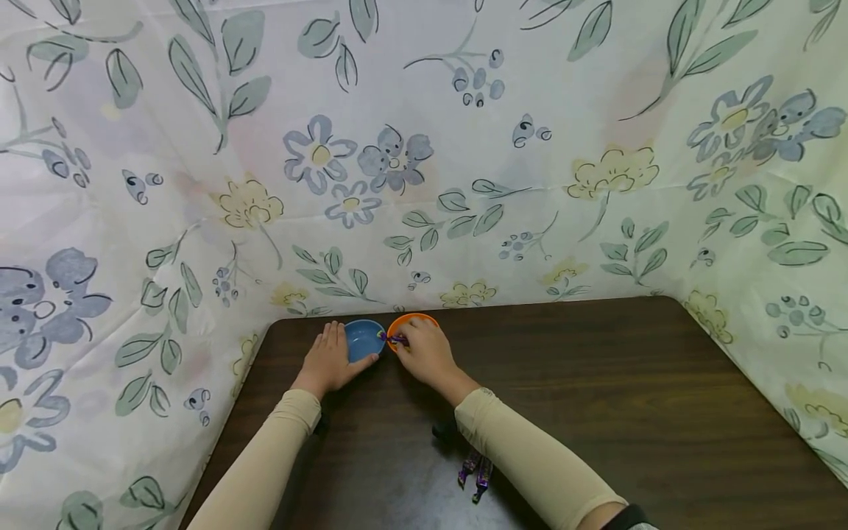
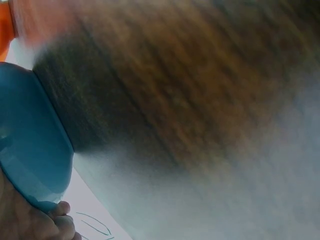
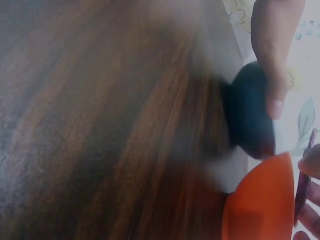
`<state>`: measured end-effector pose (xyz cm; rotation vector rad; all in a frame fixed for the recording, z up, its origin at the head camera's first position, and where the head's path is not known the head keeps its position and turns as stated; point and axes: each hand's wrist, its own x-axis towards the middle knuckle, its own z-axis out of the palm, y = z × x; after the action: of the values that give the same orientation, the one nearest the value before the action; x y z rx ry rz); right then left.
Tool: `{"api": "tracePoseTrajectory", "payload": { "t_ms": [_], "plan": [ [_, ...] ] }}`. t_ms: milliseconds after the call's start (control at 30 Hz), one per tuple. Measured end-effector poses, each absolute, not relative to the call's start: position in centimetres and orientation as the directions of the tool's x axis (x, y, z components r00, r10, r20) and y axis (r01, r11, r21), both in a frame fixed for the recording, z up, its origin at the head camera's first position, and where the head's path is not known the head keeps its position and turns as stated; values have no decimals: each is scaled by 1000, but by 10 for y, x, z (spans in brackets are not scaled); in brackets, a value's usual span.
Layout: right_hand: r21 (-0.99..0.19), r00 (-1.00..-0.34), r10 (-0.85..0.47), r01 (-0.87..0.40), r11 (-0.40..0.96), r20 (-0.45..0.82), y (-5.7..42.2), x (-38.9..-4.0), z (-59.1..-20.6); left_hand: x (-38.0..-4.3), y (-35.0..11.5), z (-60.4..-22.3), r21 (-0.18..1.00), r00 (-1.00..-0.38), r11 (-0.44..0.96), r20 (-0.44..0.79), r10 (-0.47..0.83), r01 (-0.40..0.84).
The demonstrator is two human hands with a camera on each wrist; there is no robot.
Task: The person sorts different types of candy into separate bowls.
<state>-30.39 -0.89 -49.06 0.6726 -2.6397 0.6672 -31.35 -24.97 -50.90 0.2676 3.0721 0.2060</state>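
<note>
My left hand (image 1: 329, 359) holds the left side of a blue bowl (image 1: 364, 339), its thumb along the near rim. In the left wrist view, curled fingertips (image 2: 62, 220) show by the bowl's wall. Right beside it stands an orange bowl (image 1: 412, 319), partly hidden under my right hand (image 1: 425, 351). The right hand pinches a purple-wrapped candy (image 1: 395, 338) at the orange bowl's rim, one end pointing toward the blue bowl. In the right wrist view the candy (image 3: 303, 195) appears between thumb and fingers, next to the orange bowl's wall (image 3: 265, 200).
Several purple-wrapped candies (image 1: 478, 471) lie on the dark wooden table (image 1: 596, 383) beside the right forearm, which partly covers them. A small black object (image 1: 442, 434) is close by. Floral cloth (image 1: 464, 243) rises behind the table's far edge and along both sides.
</note>
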Motion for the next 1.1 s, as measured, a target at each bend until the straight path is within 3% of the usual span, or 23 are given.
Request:
{"api": "tracePoseTrajectory", "payload": {
  "t_ms": [233,600,1100],
  "plan": [
    [-302,-805,-390,-546,782,446,-21,-313,-490,-315,-250,-508,126,-985,979,-41,169,163],
    [-192,-822,-422,-517,834,382,-38,-320,-492,-315,-249,-513,128,-986,980,-48,162,155],
    [-296,-772,-458,-606,738,440,-44,-324,-503,-312,-250,-508,142,-981,972,-23,192,187]
  ]
}}
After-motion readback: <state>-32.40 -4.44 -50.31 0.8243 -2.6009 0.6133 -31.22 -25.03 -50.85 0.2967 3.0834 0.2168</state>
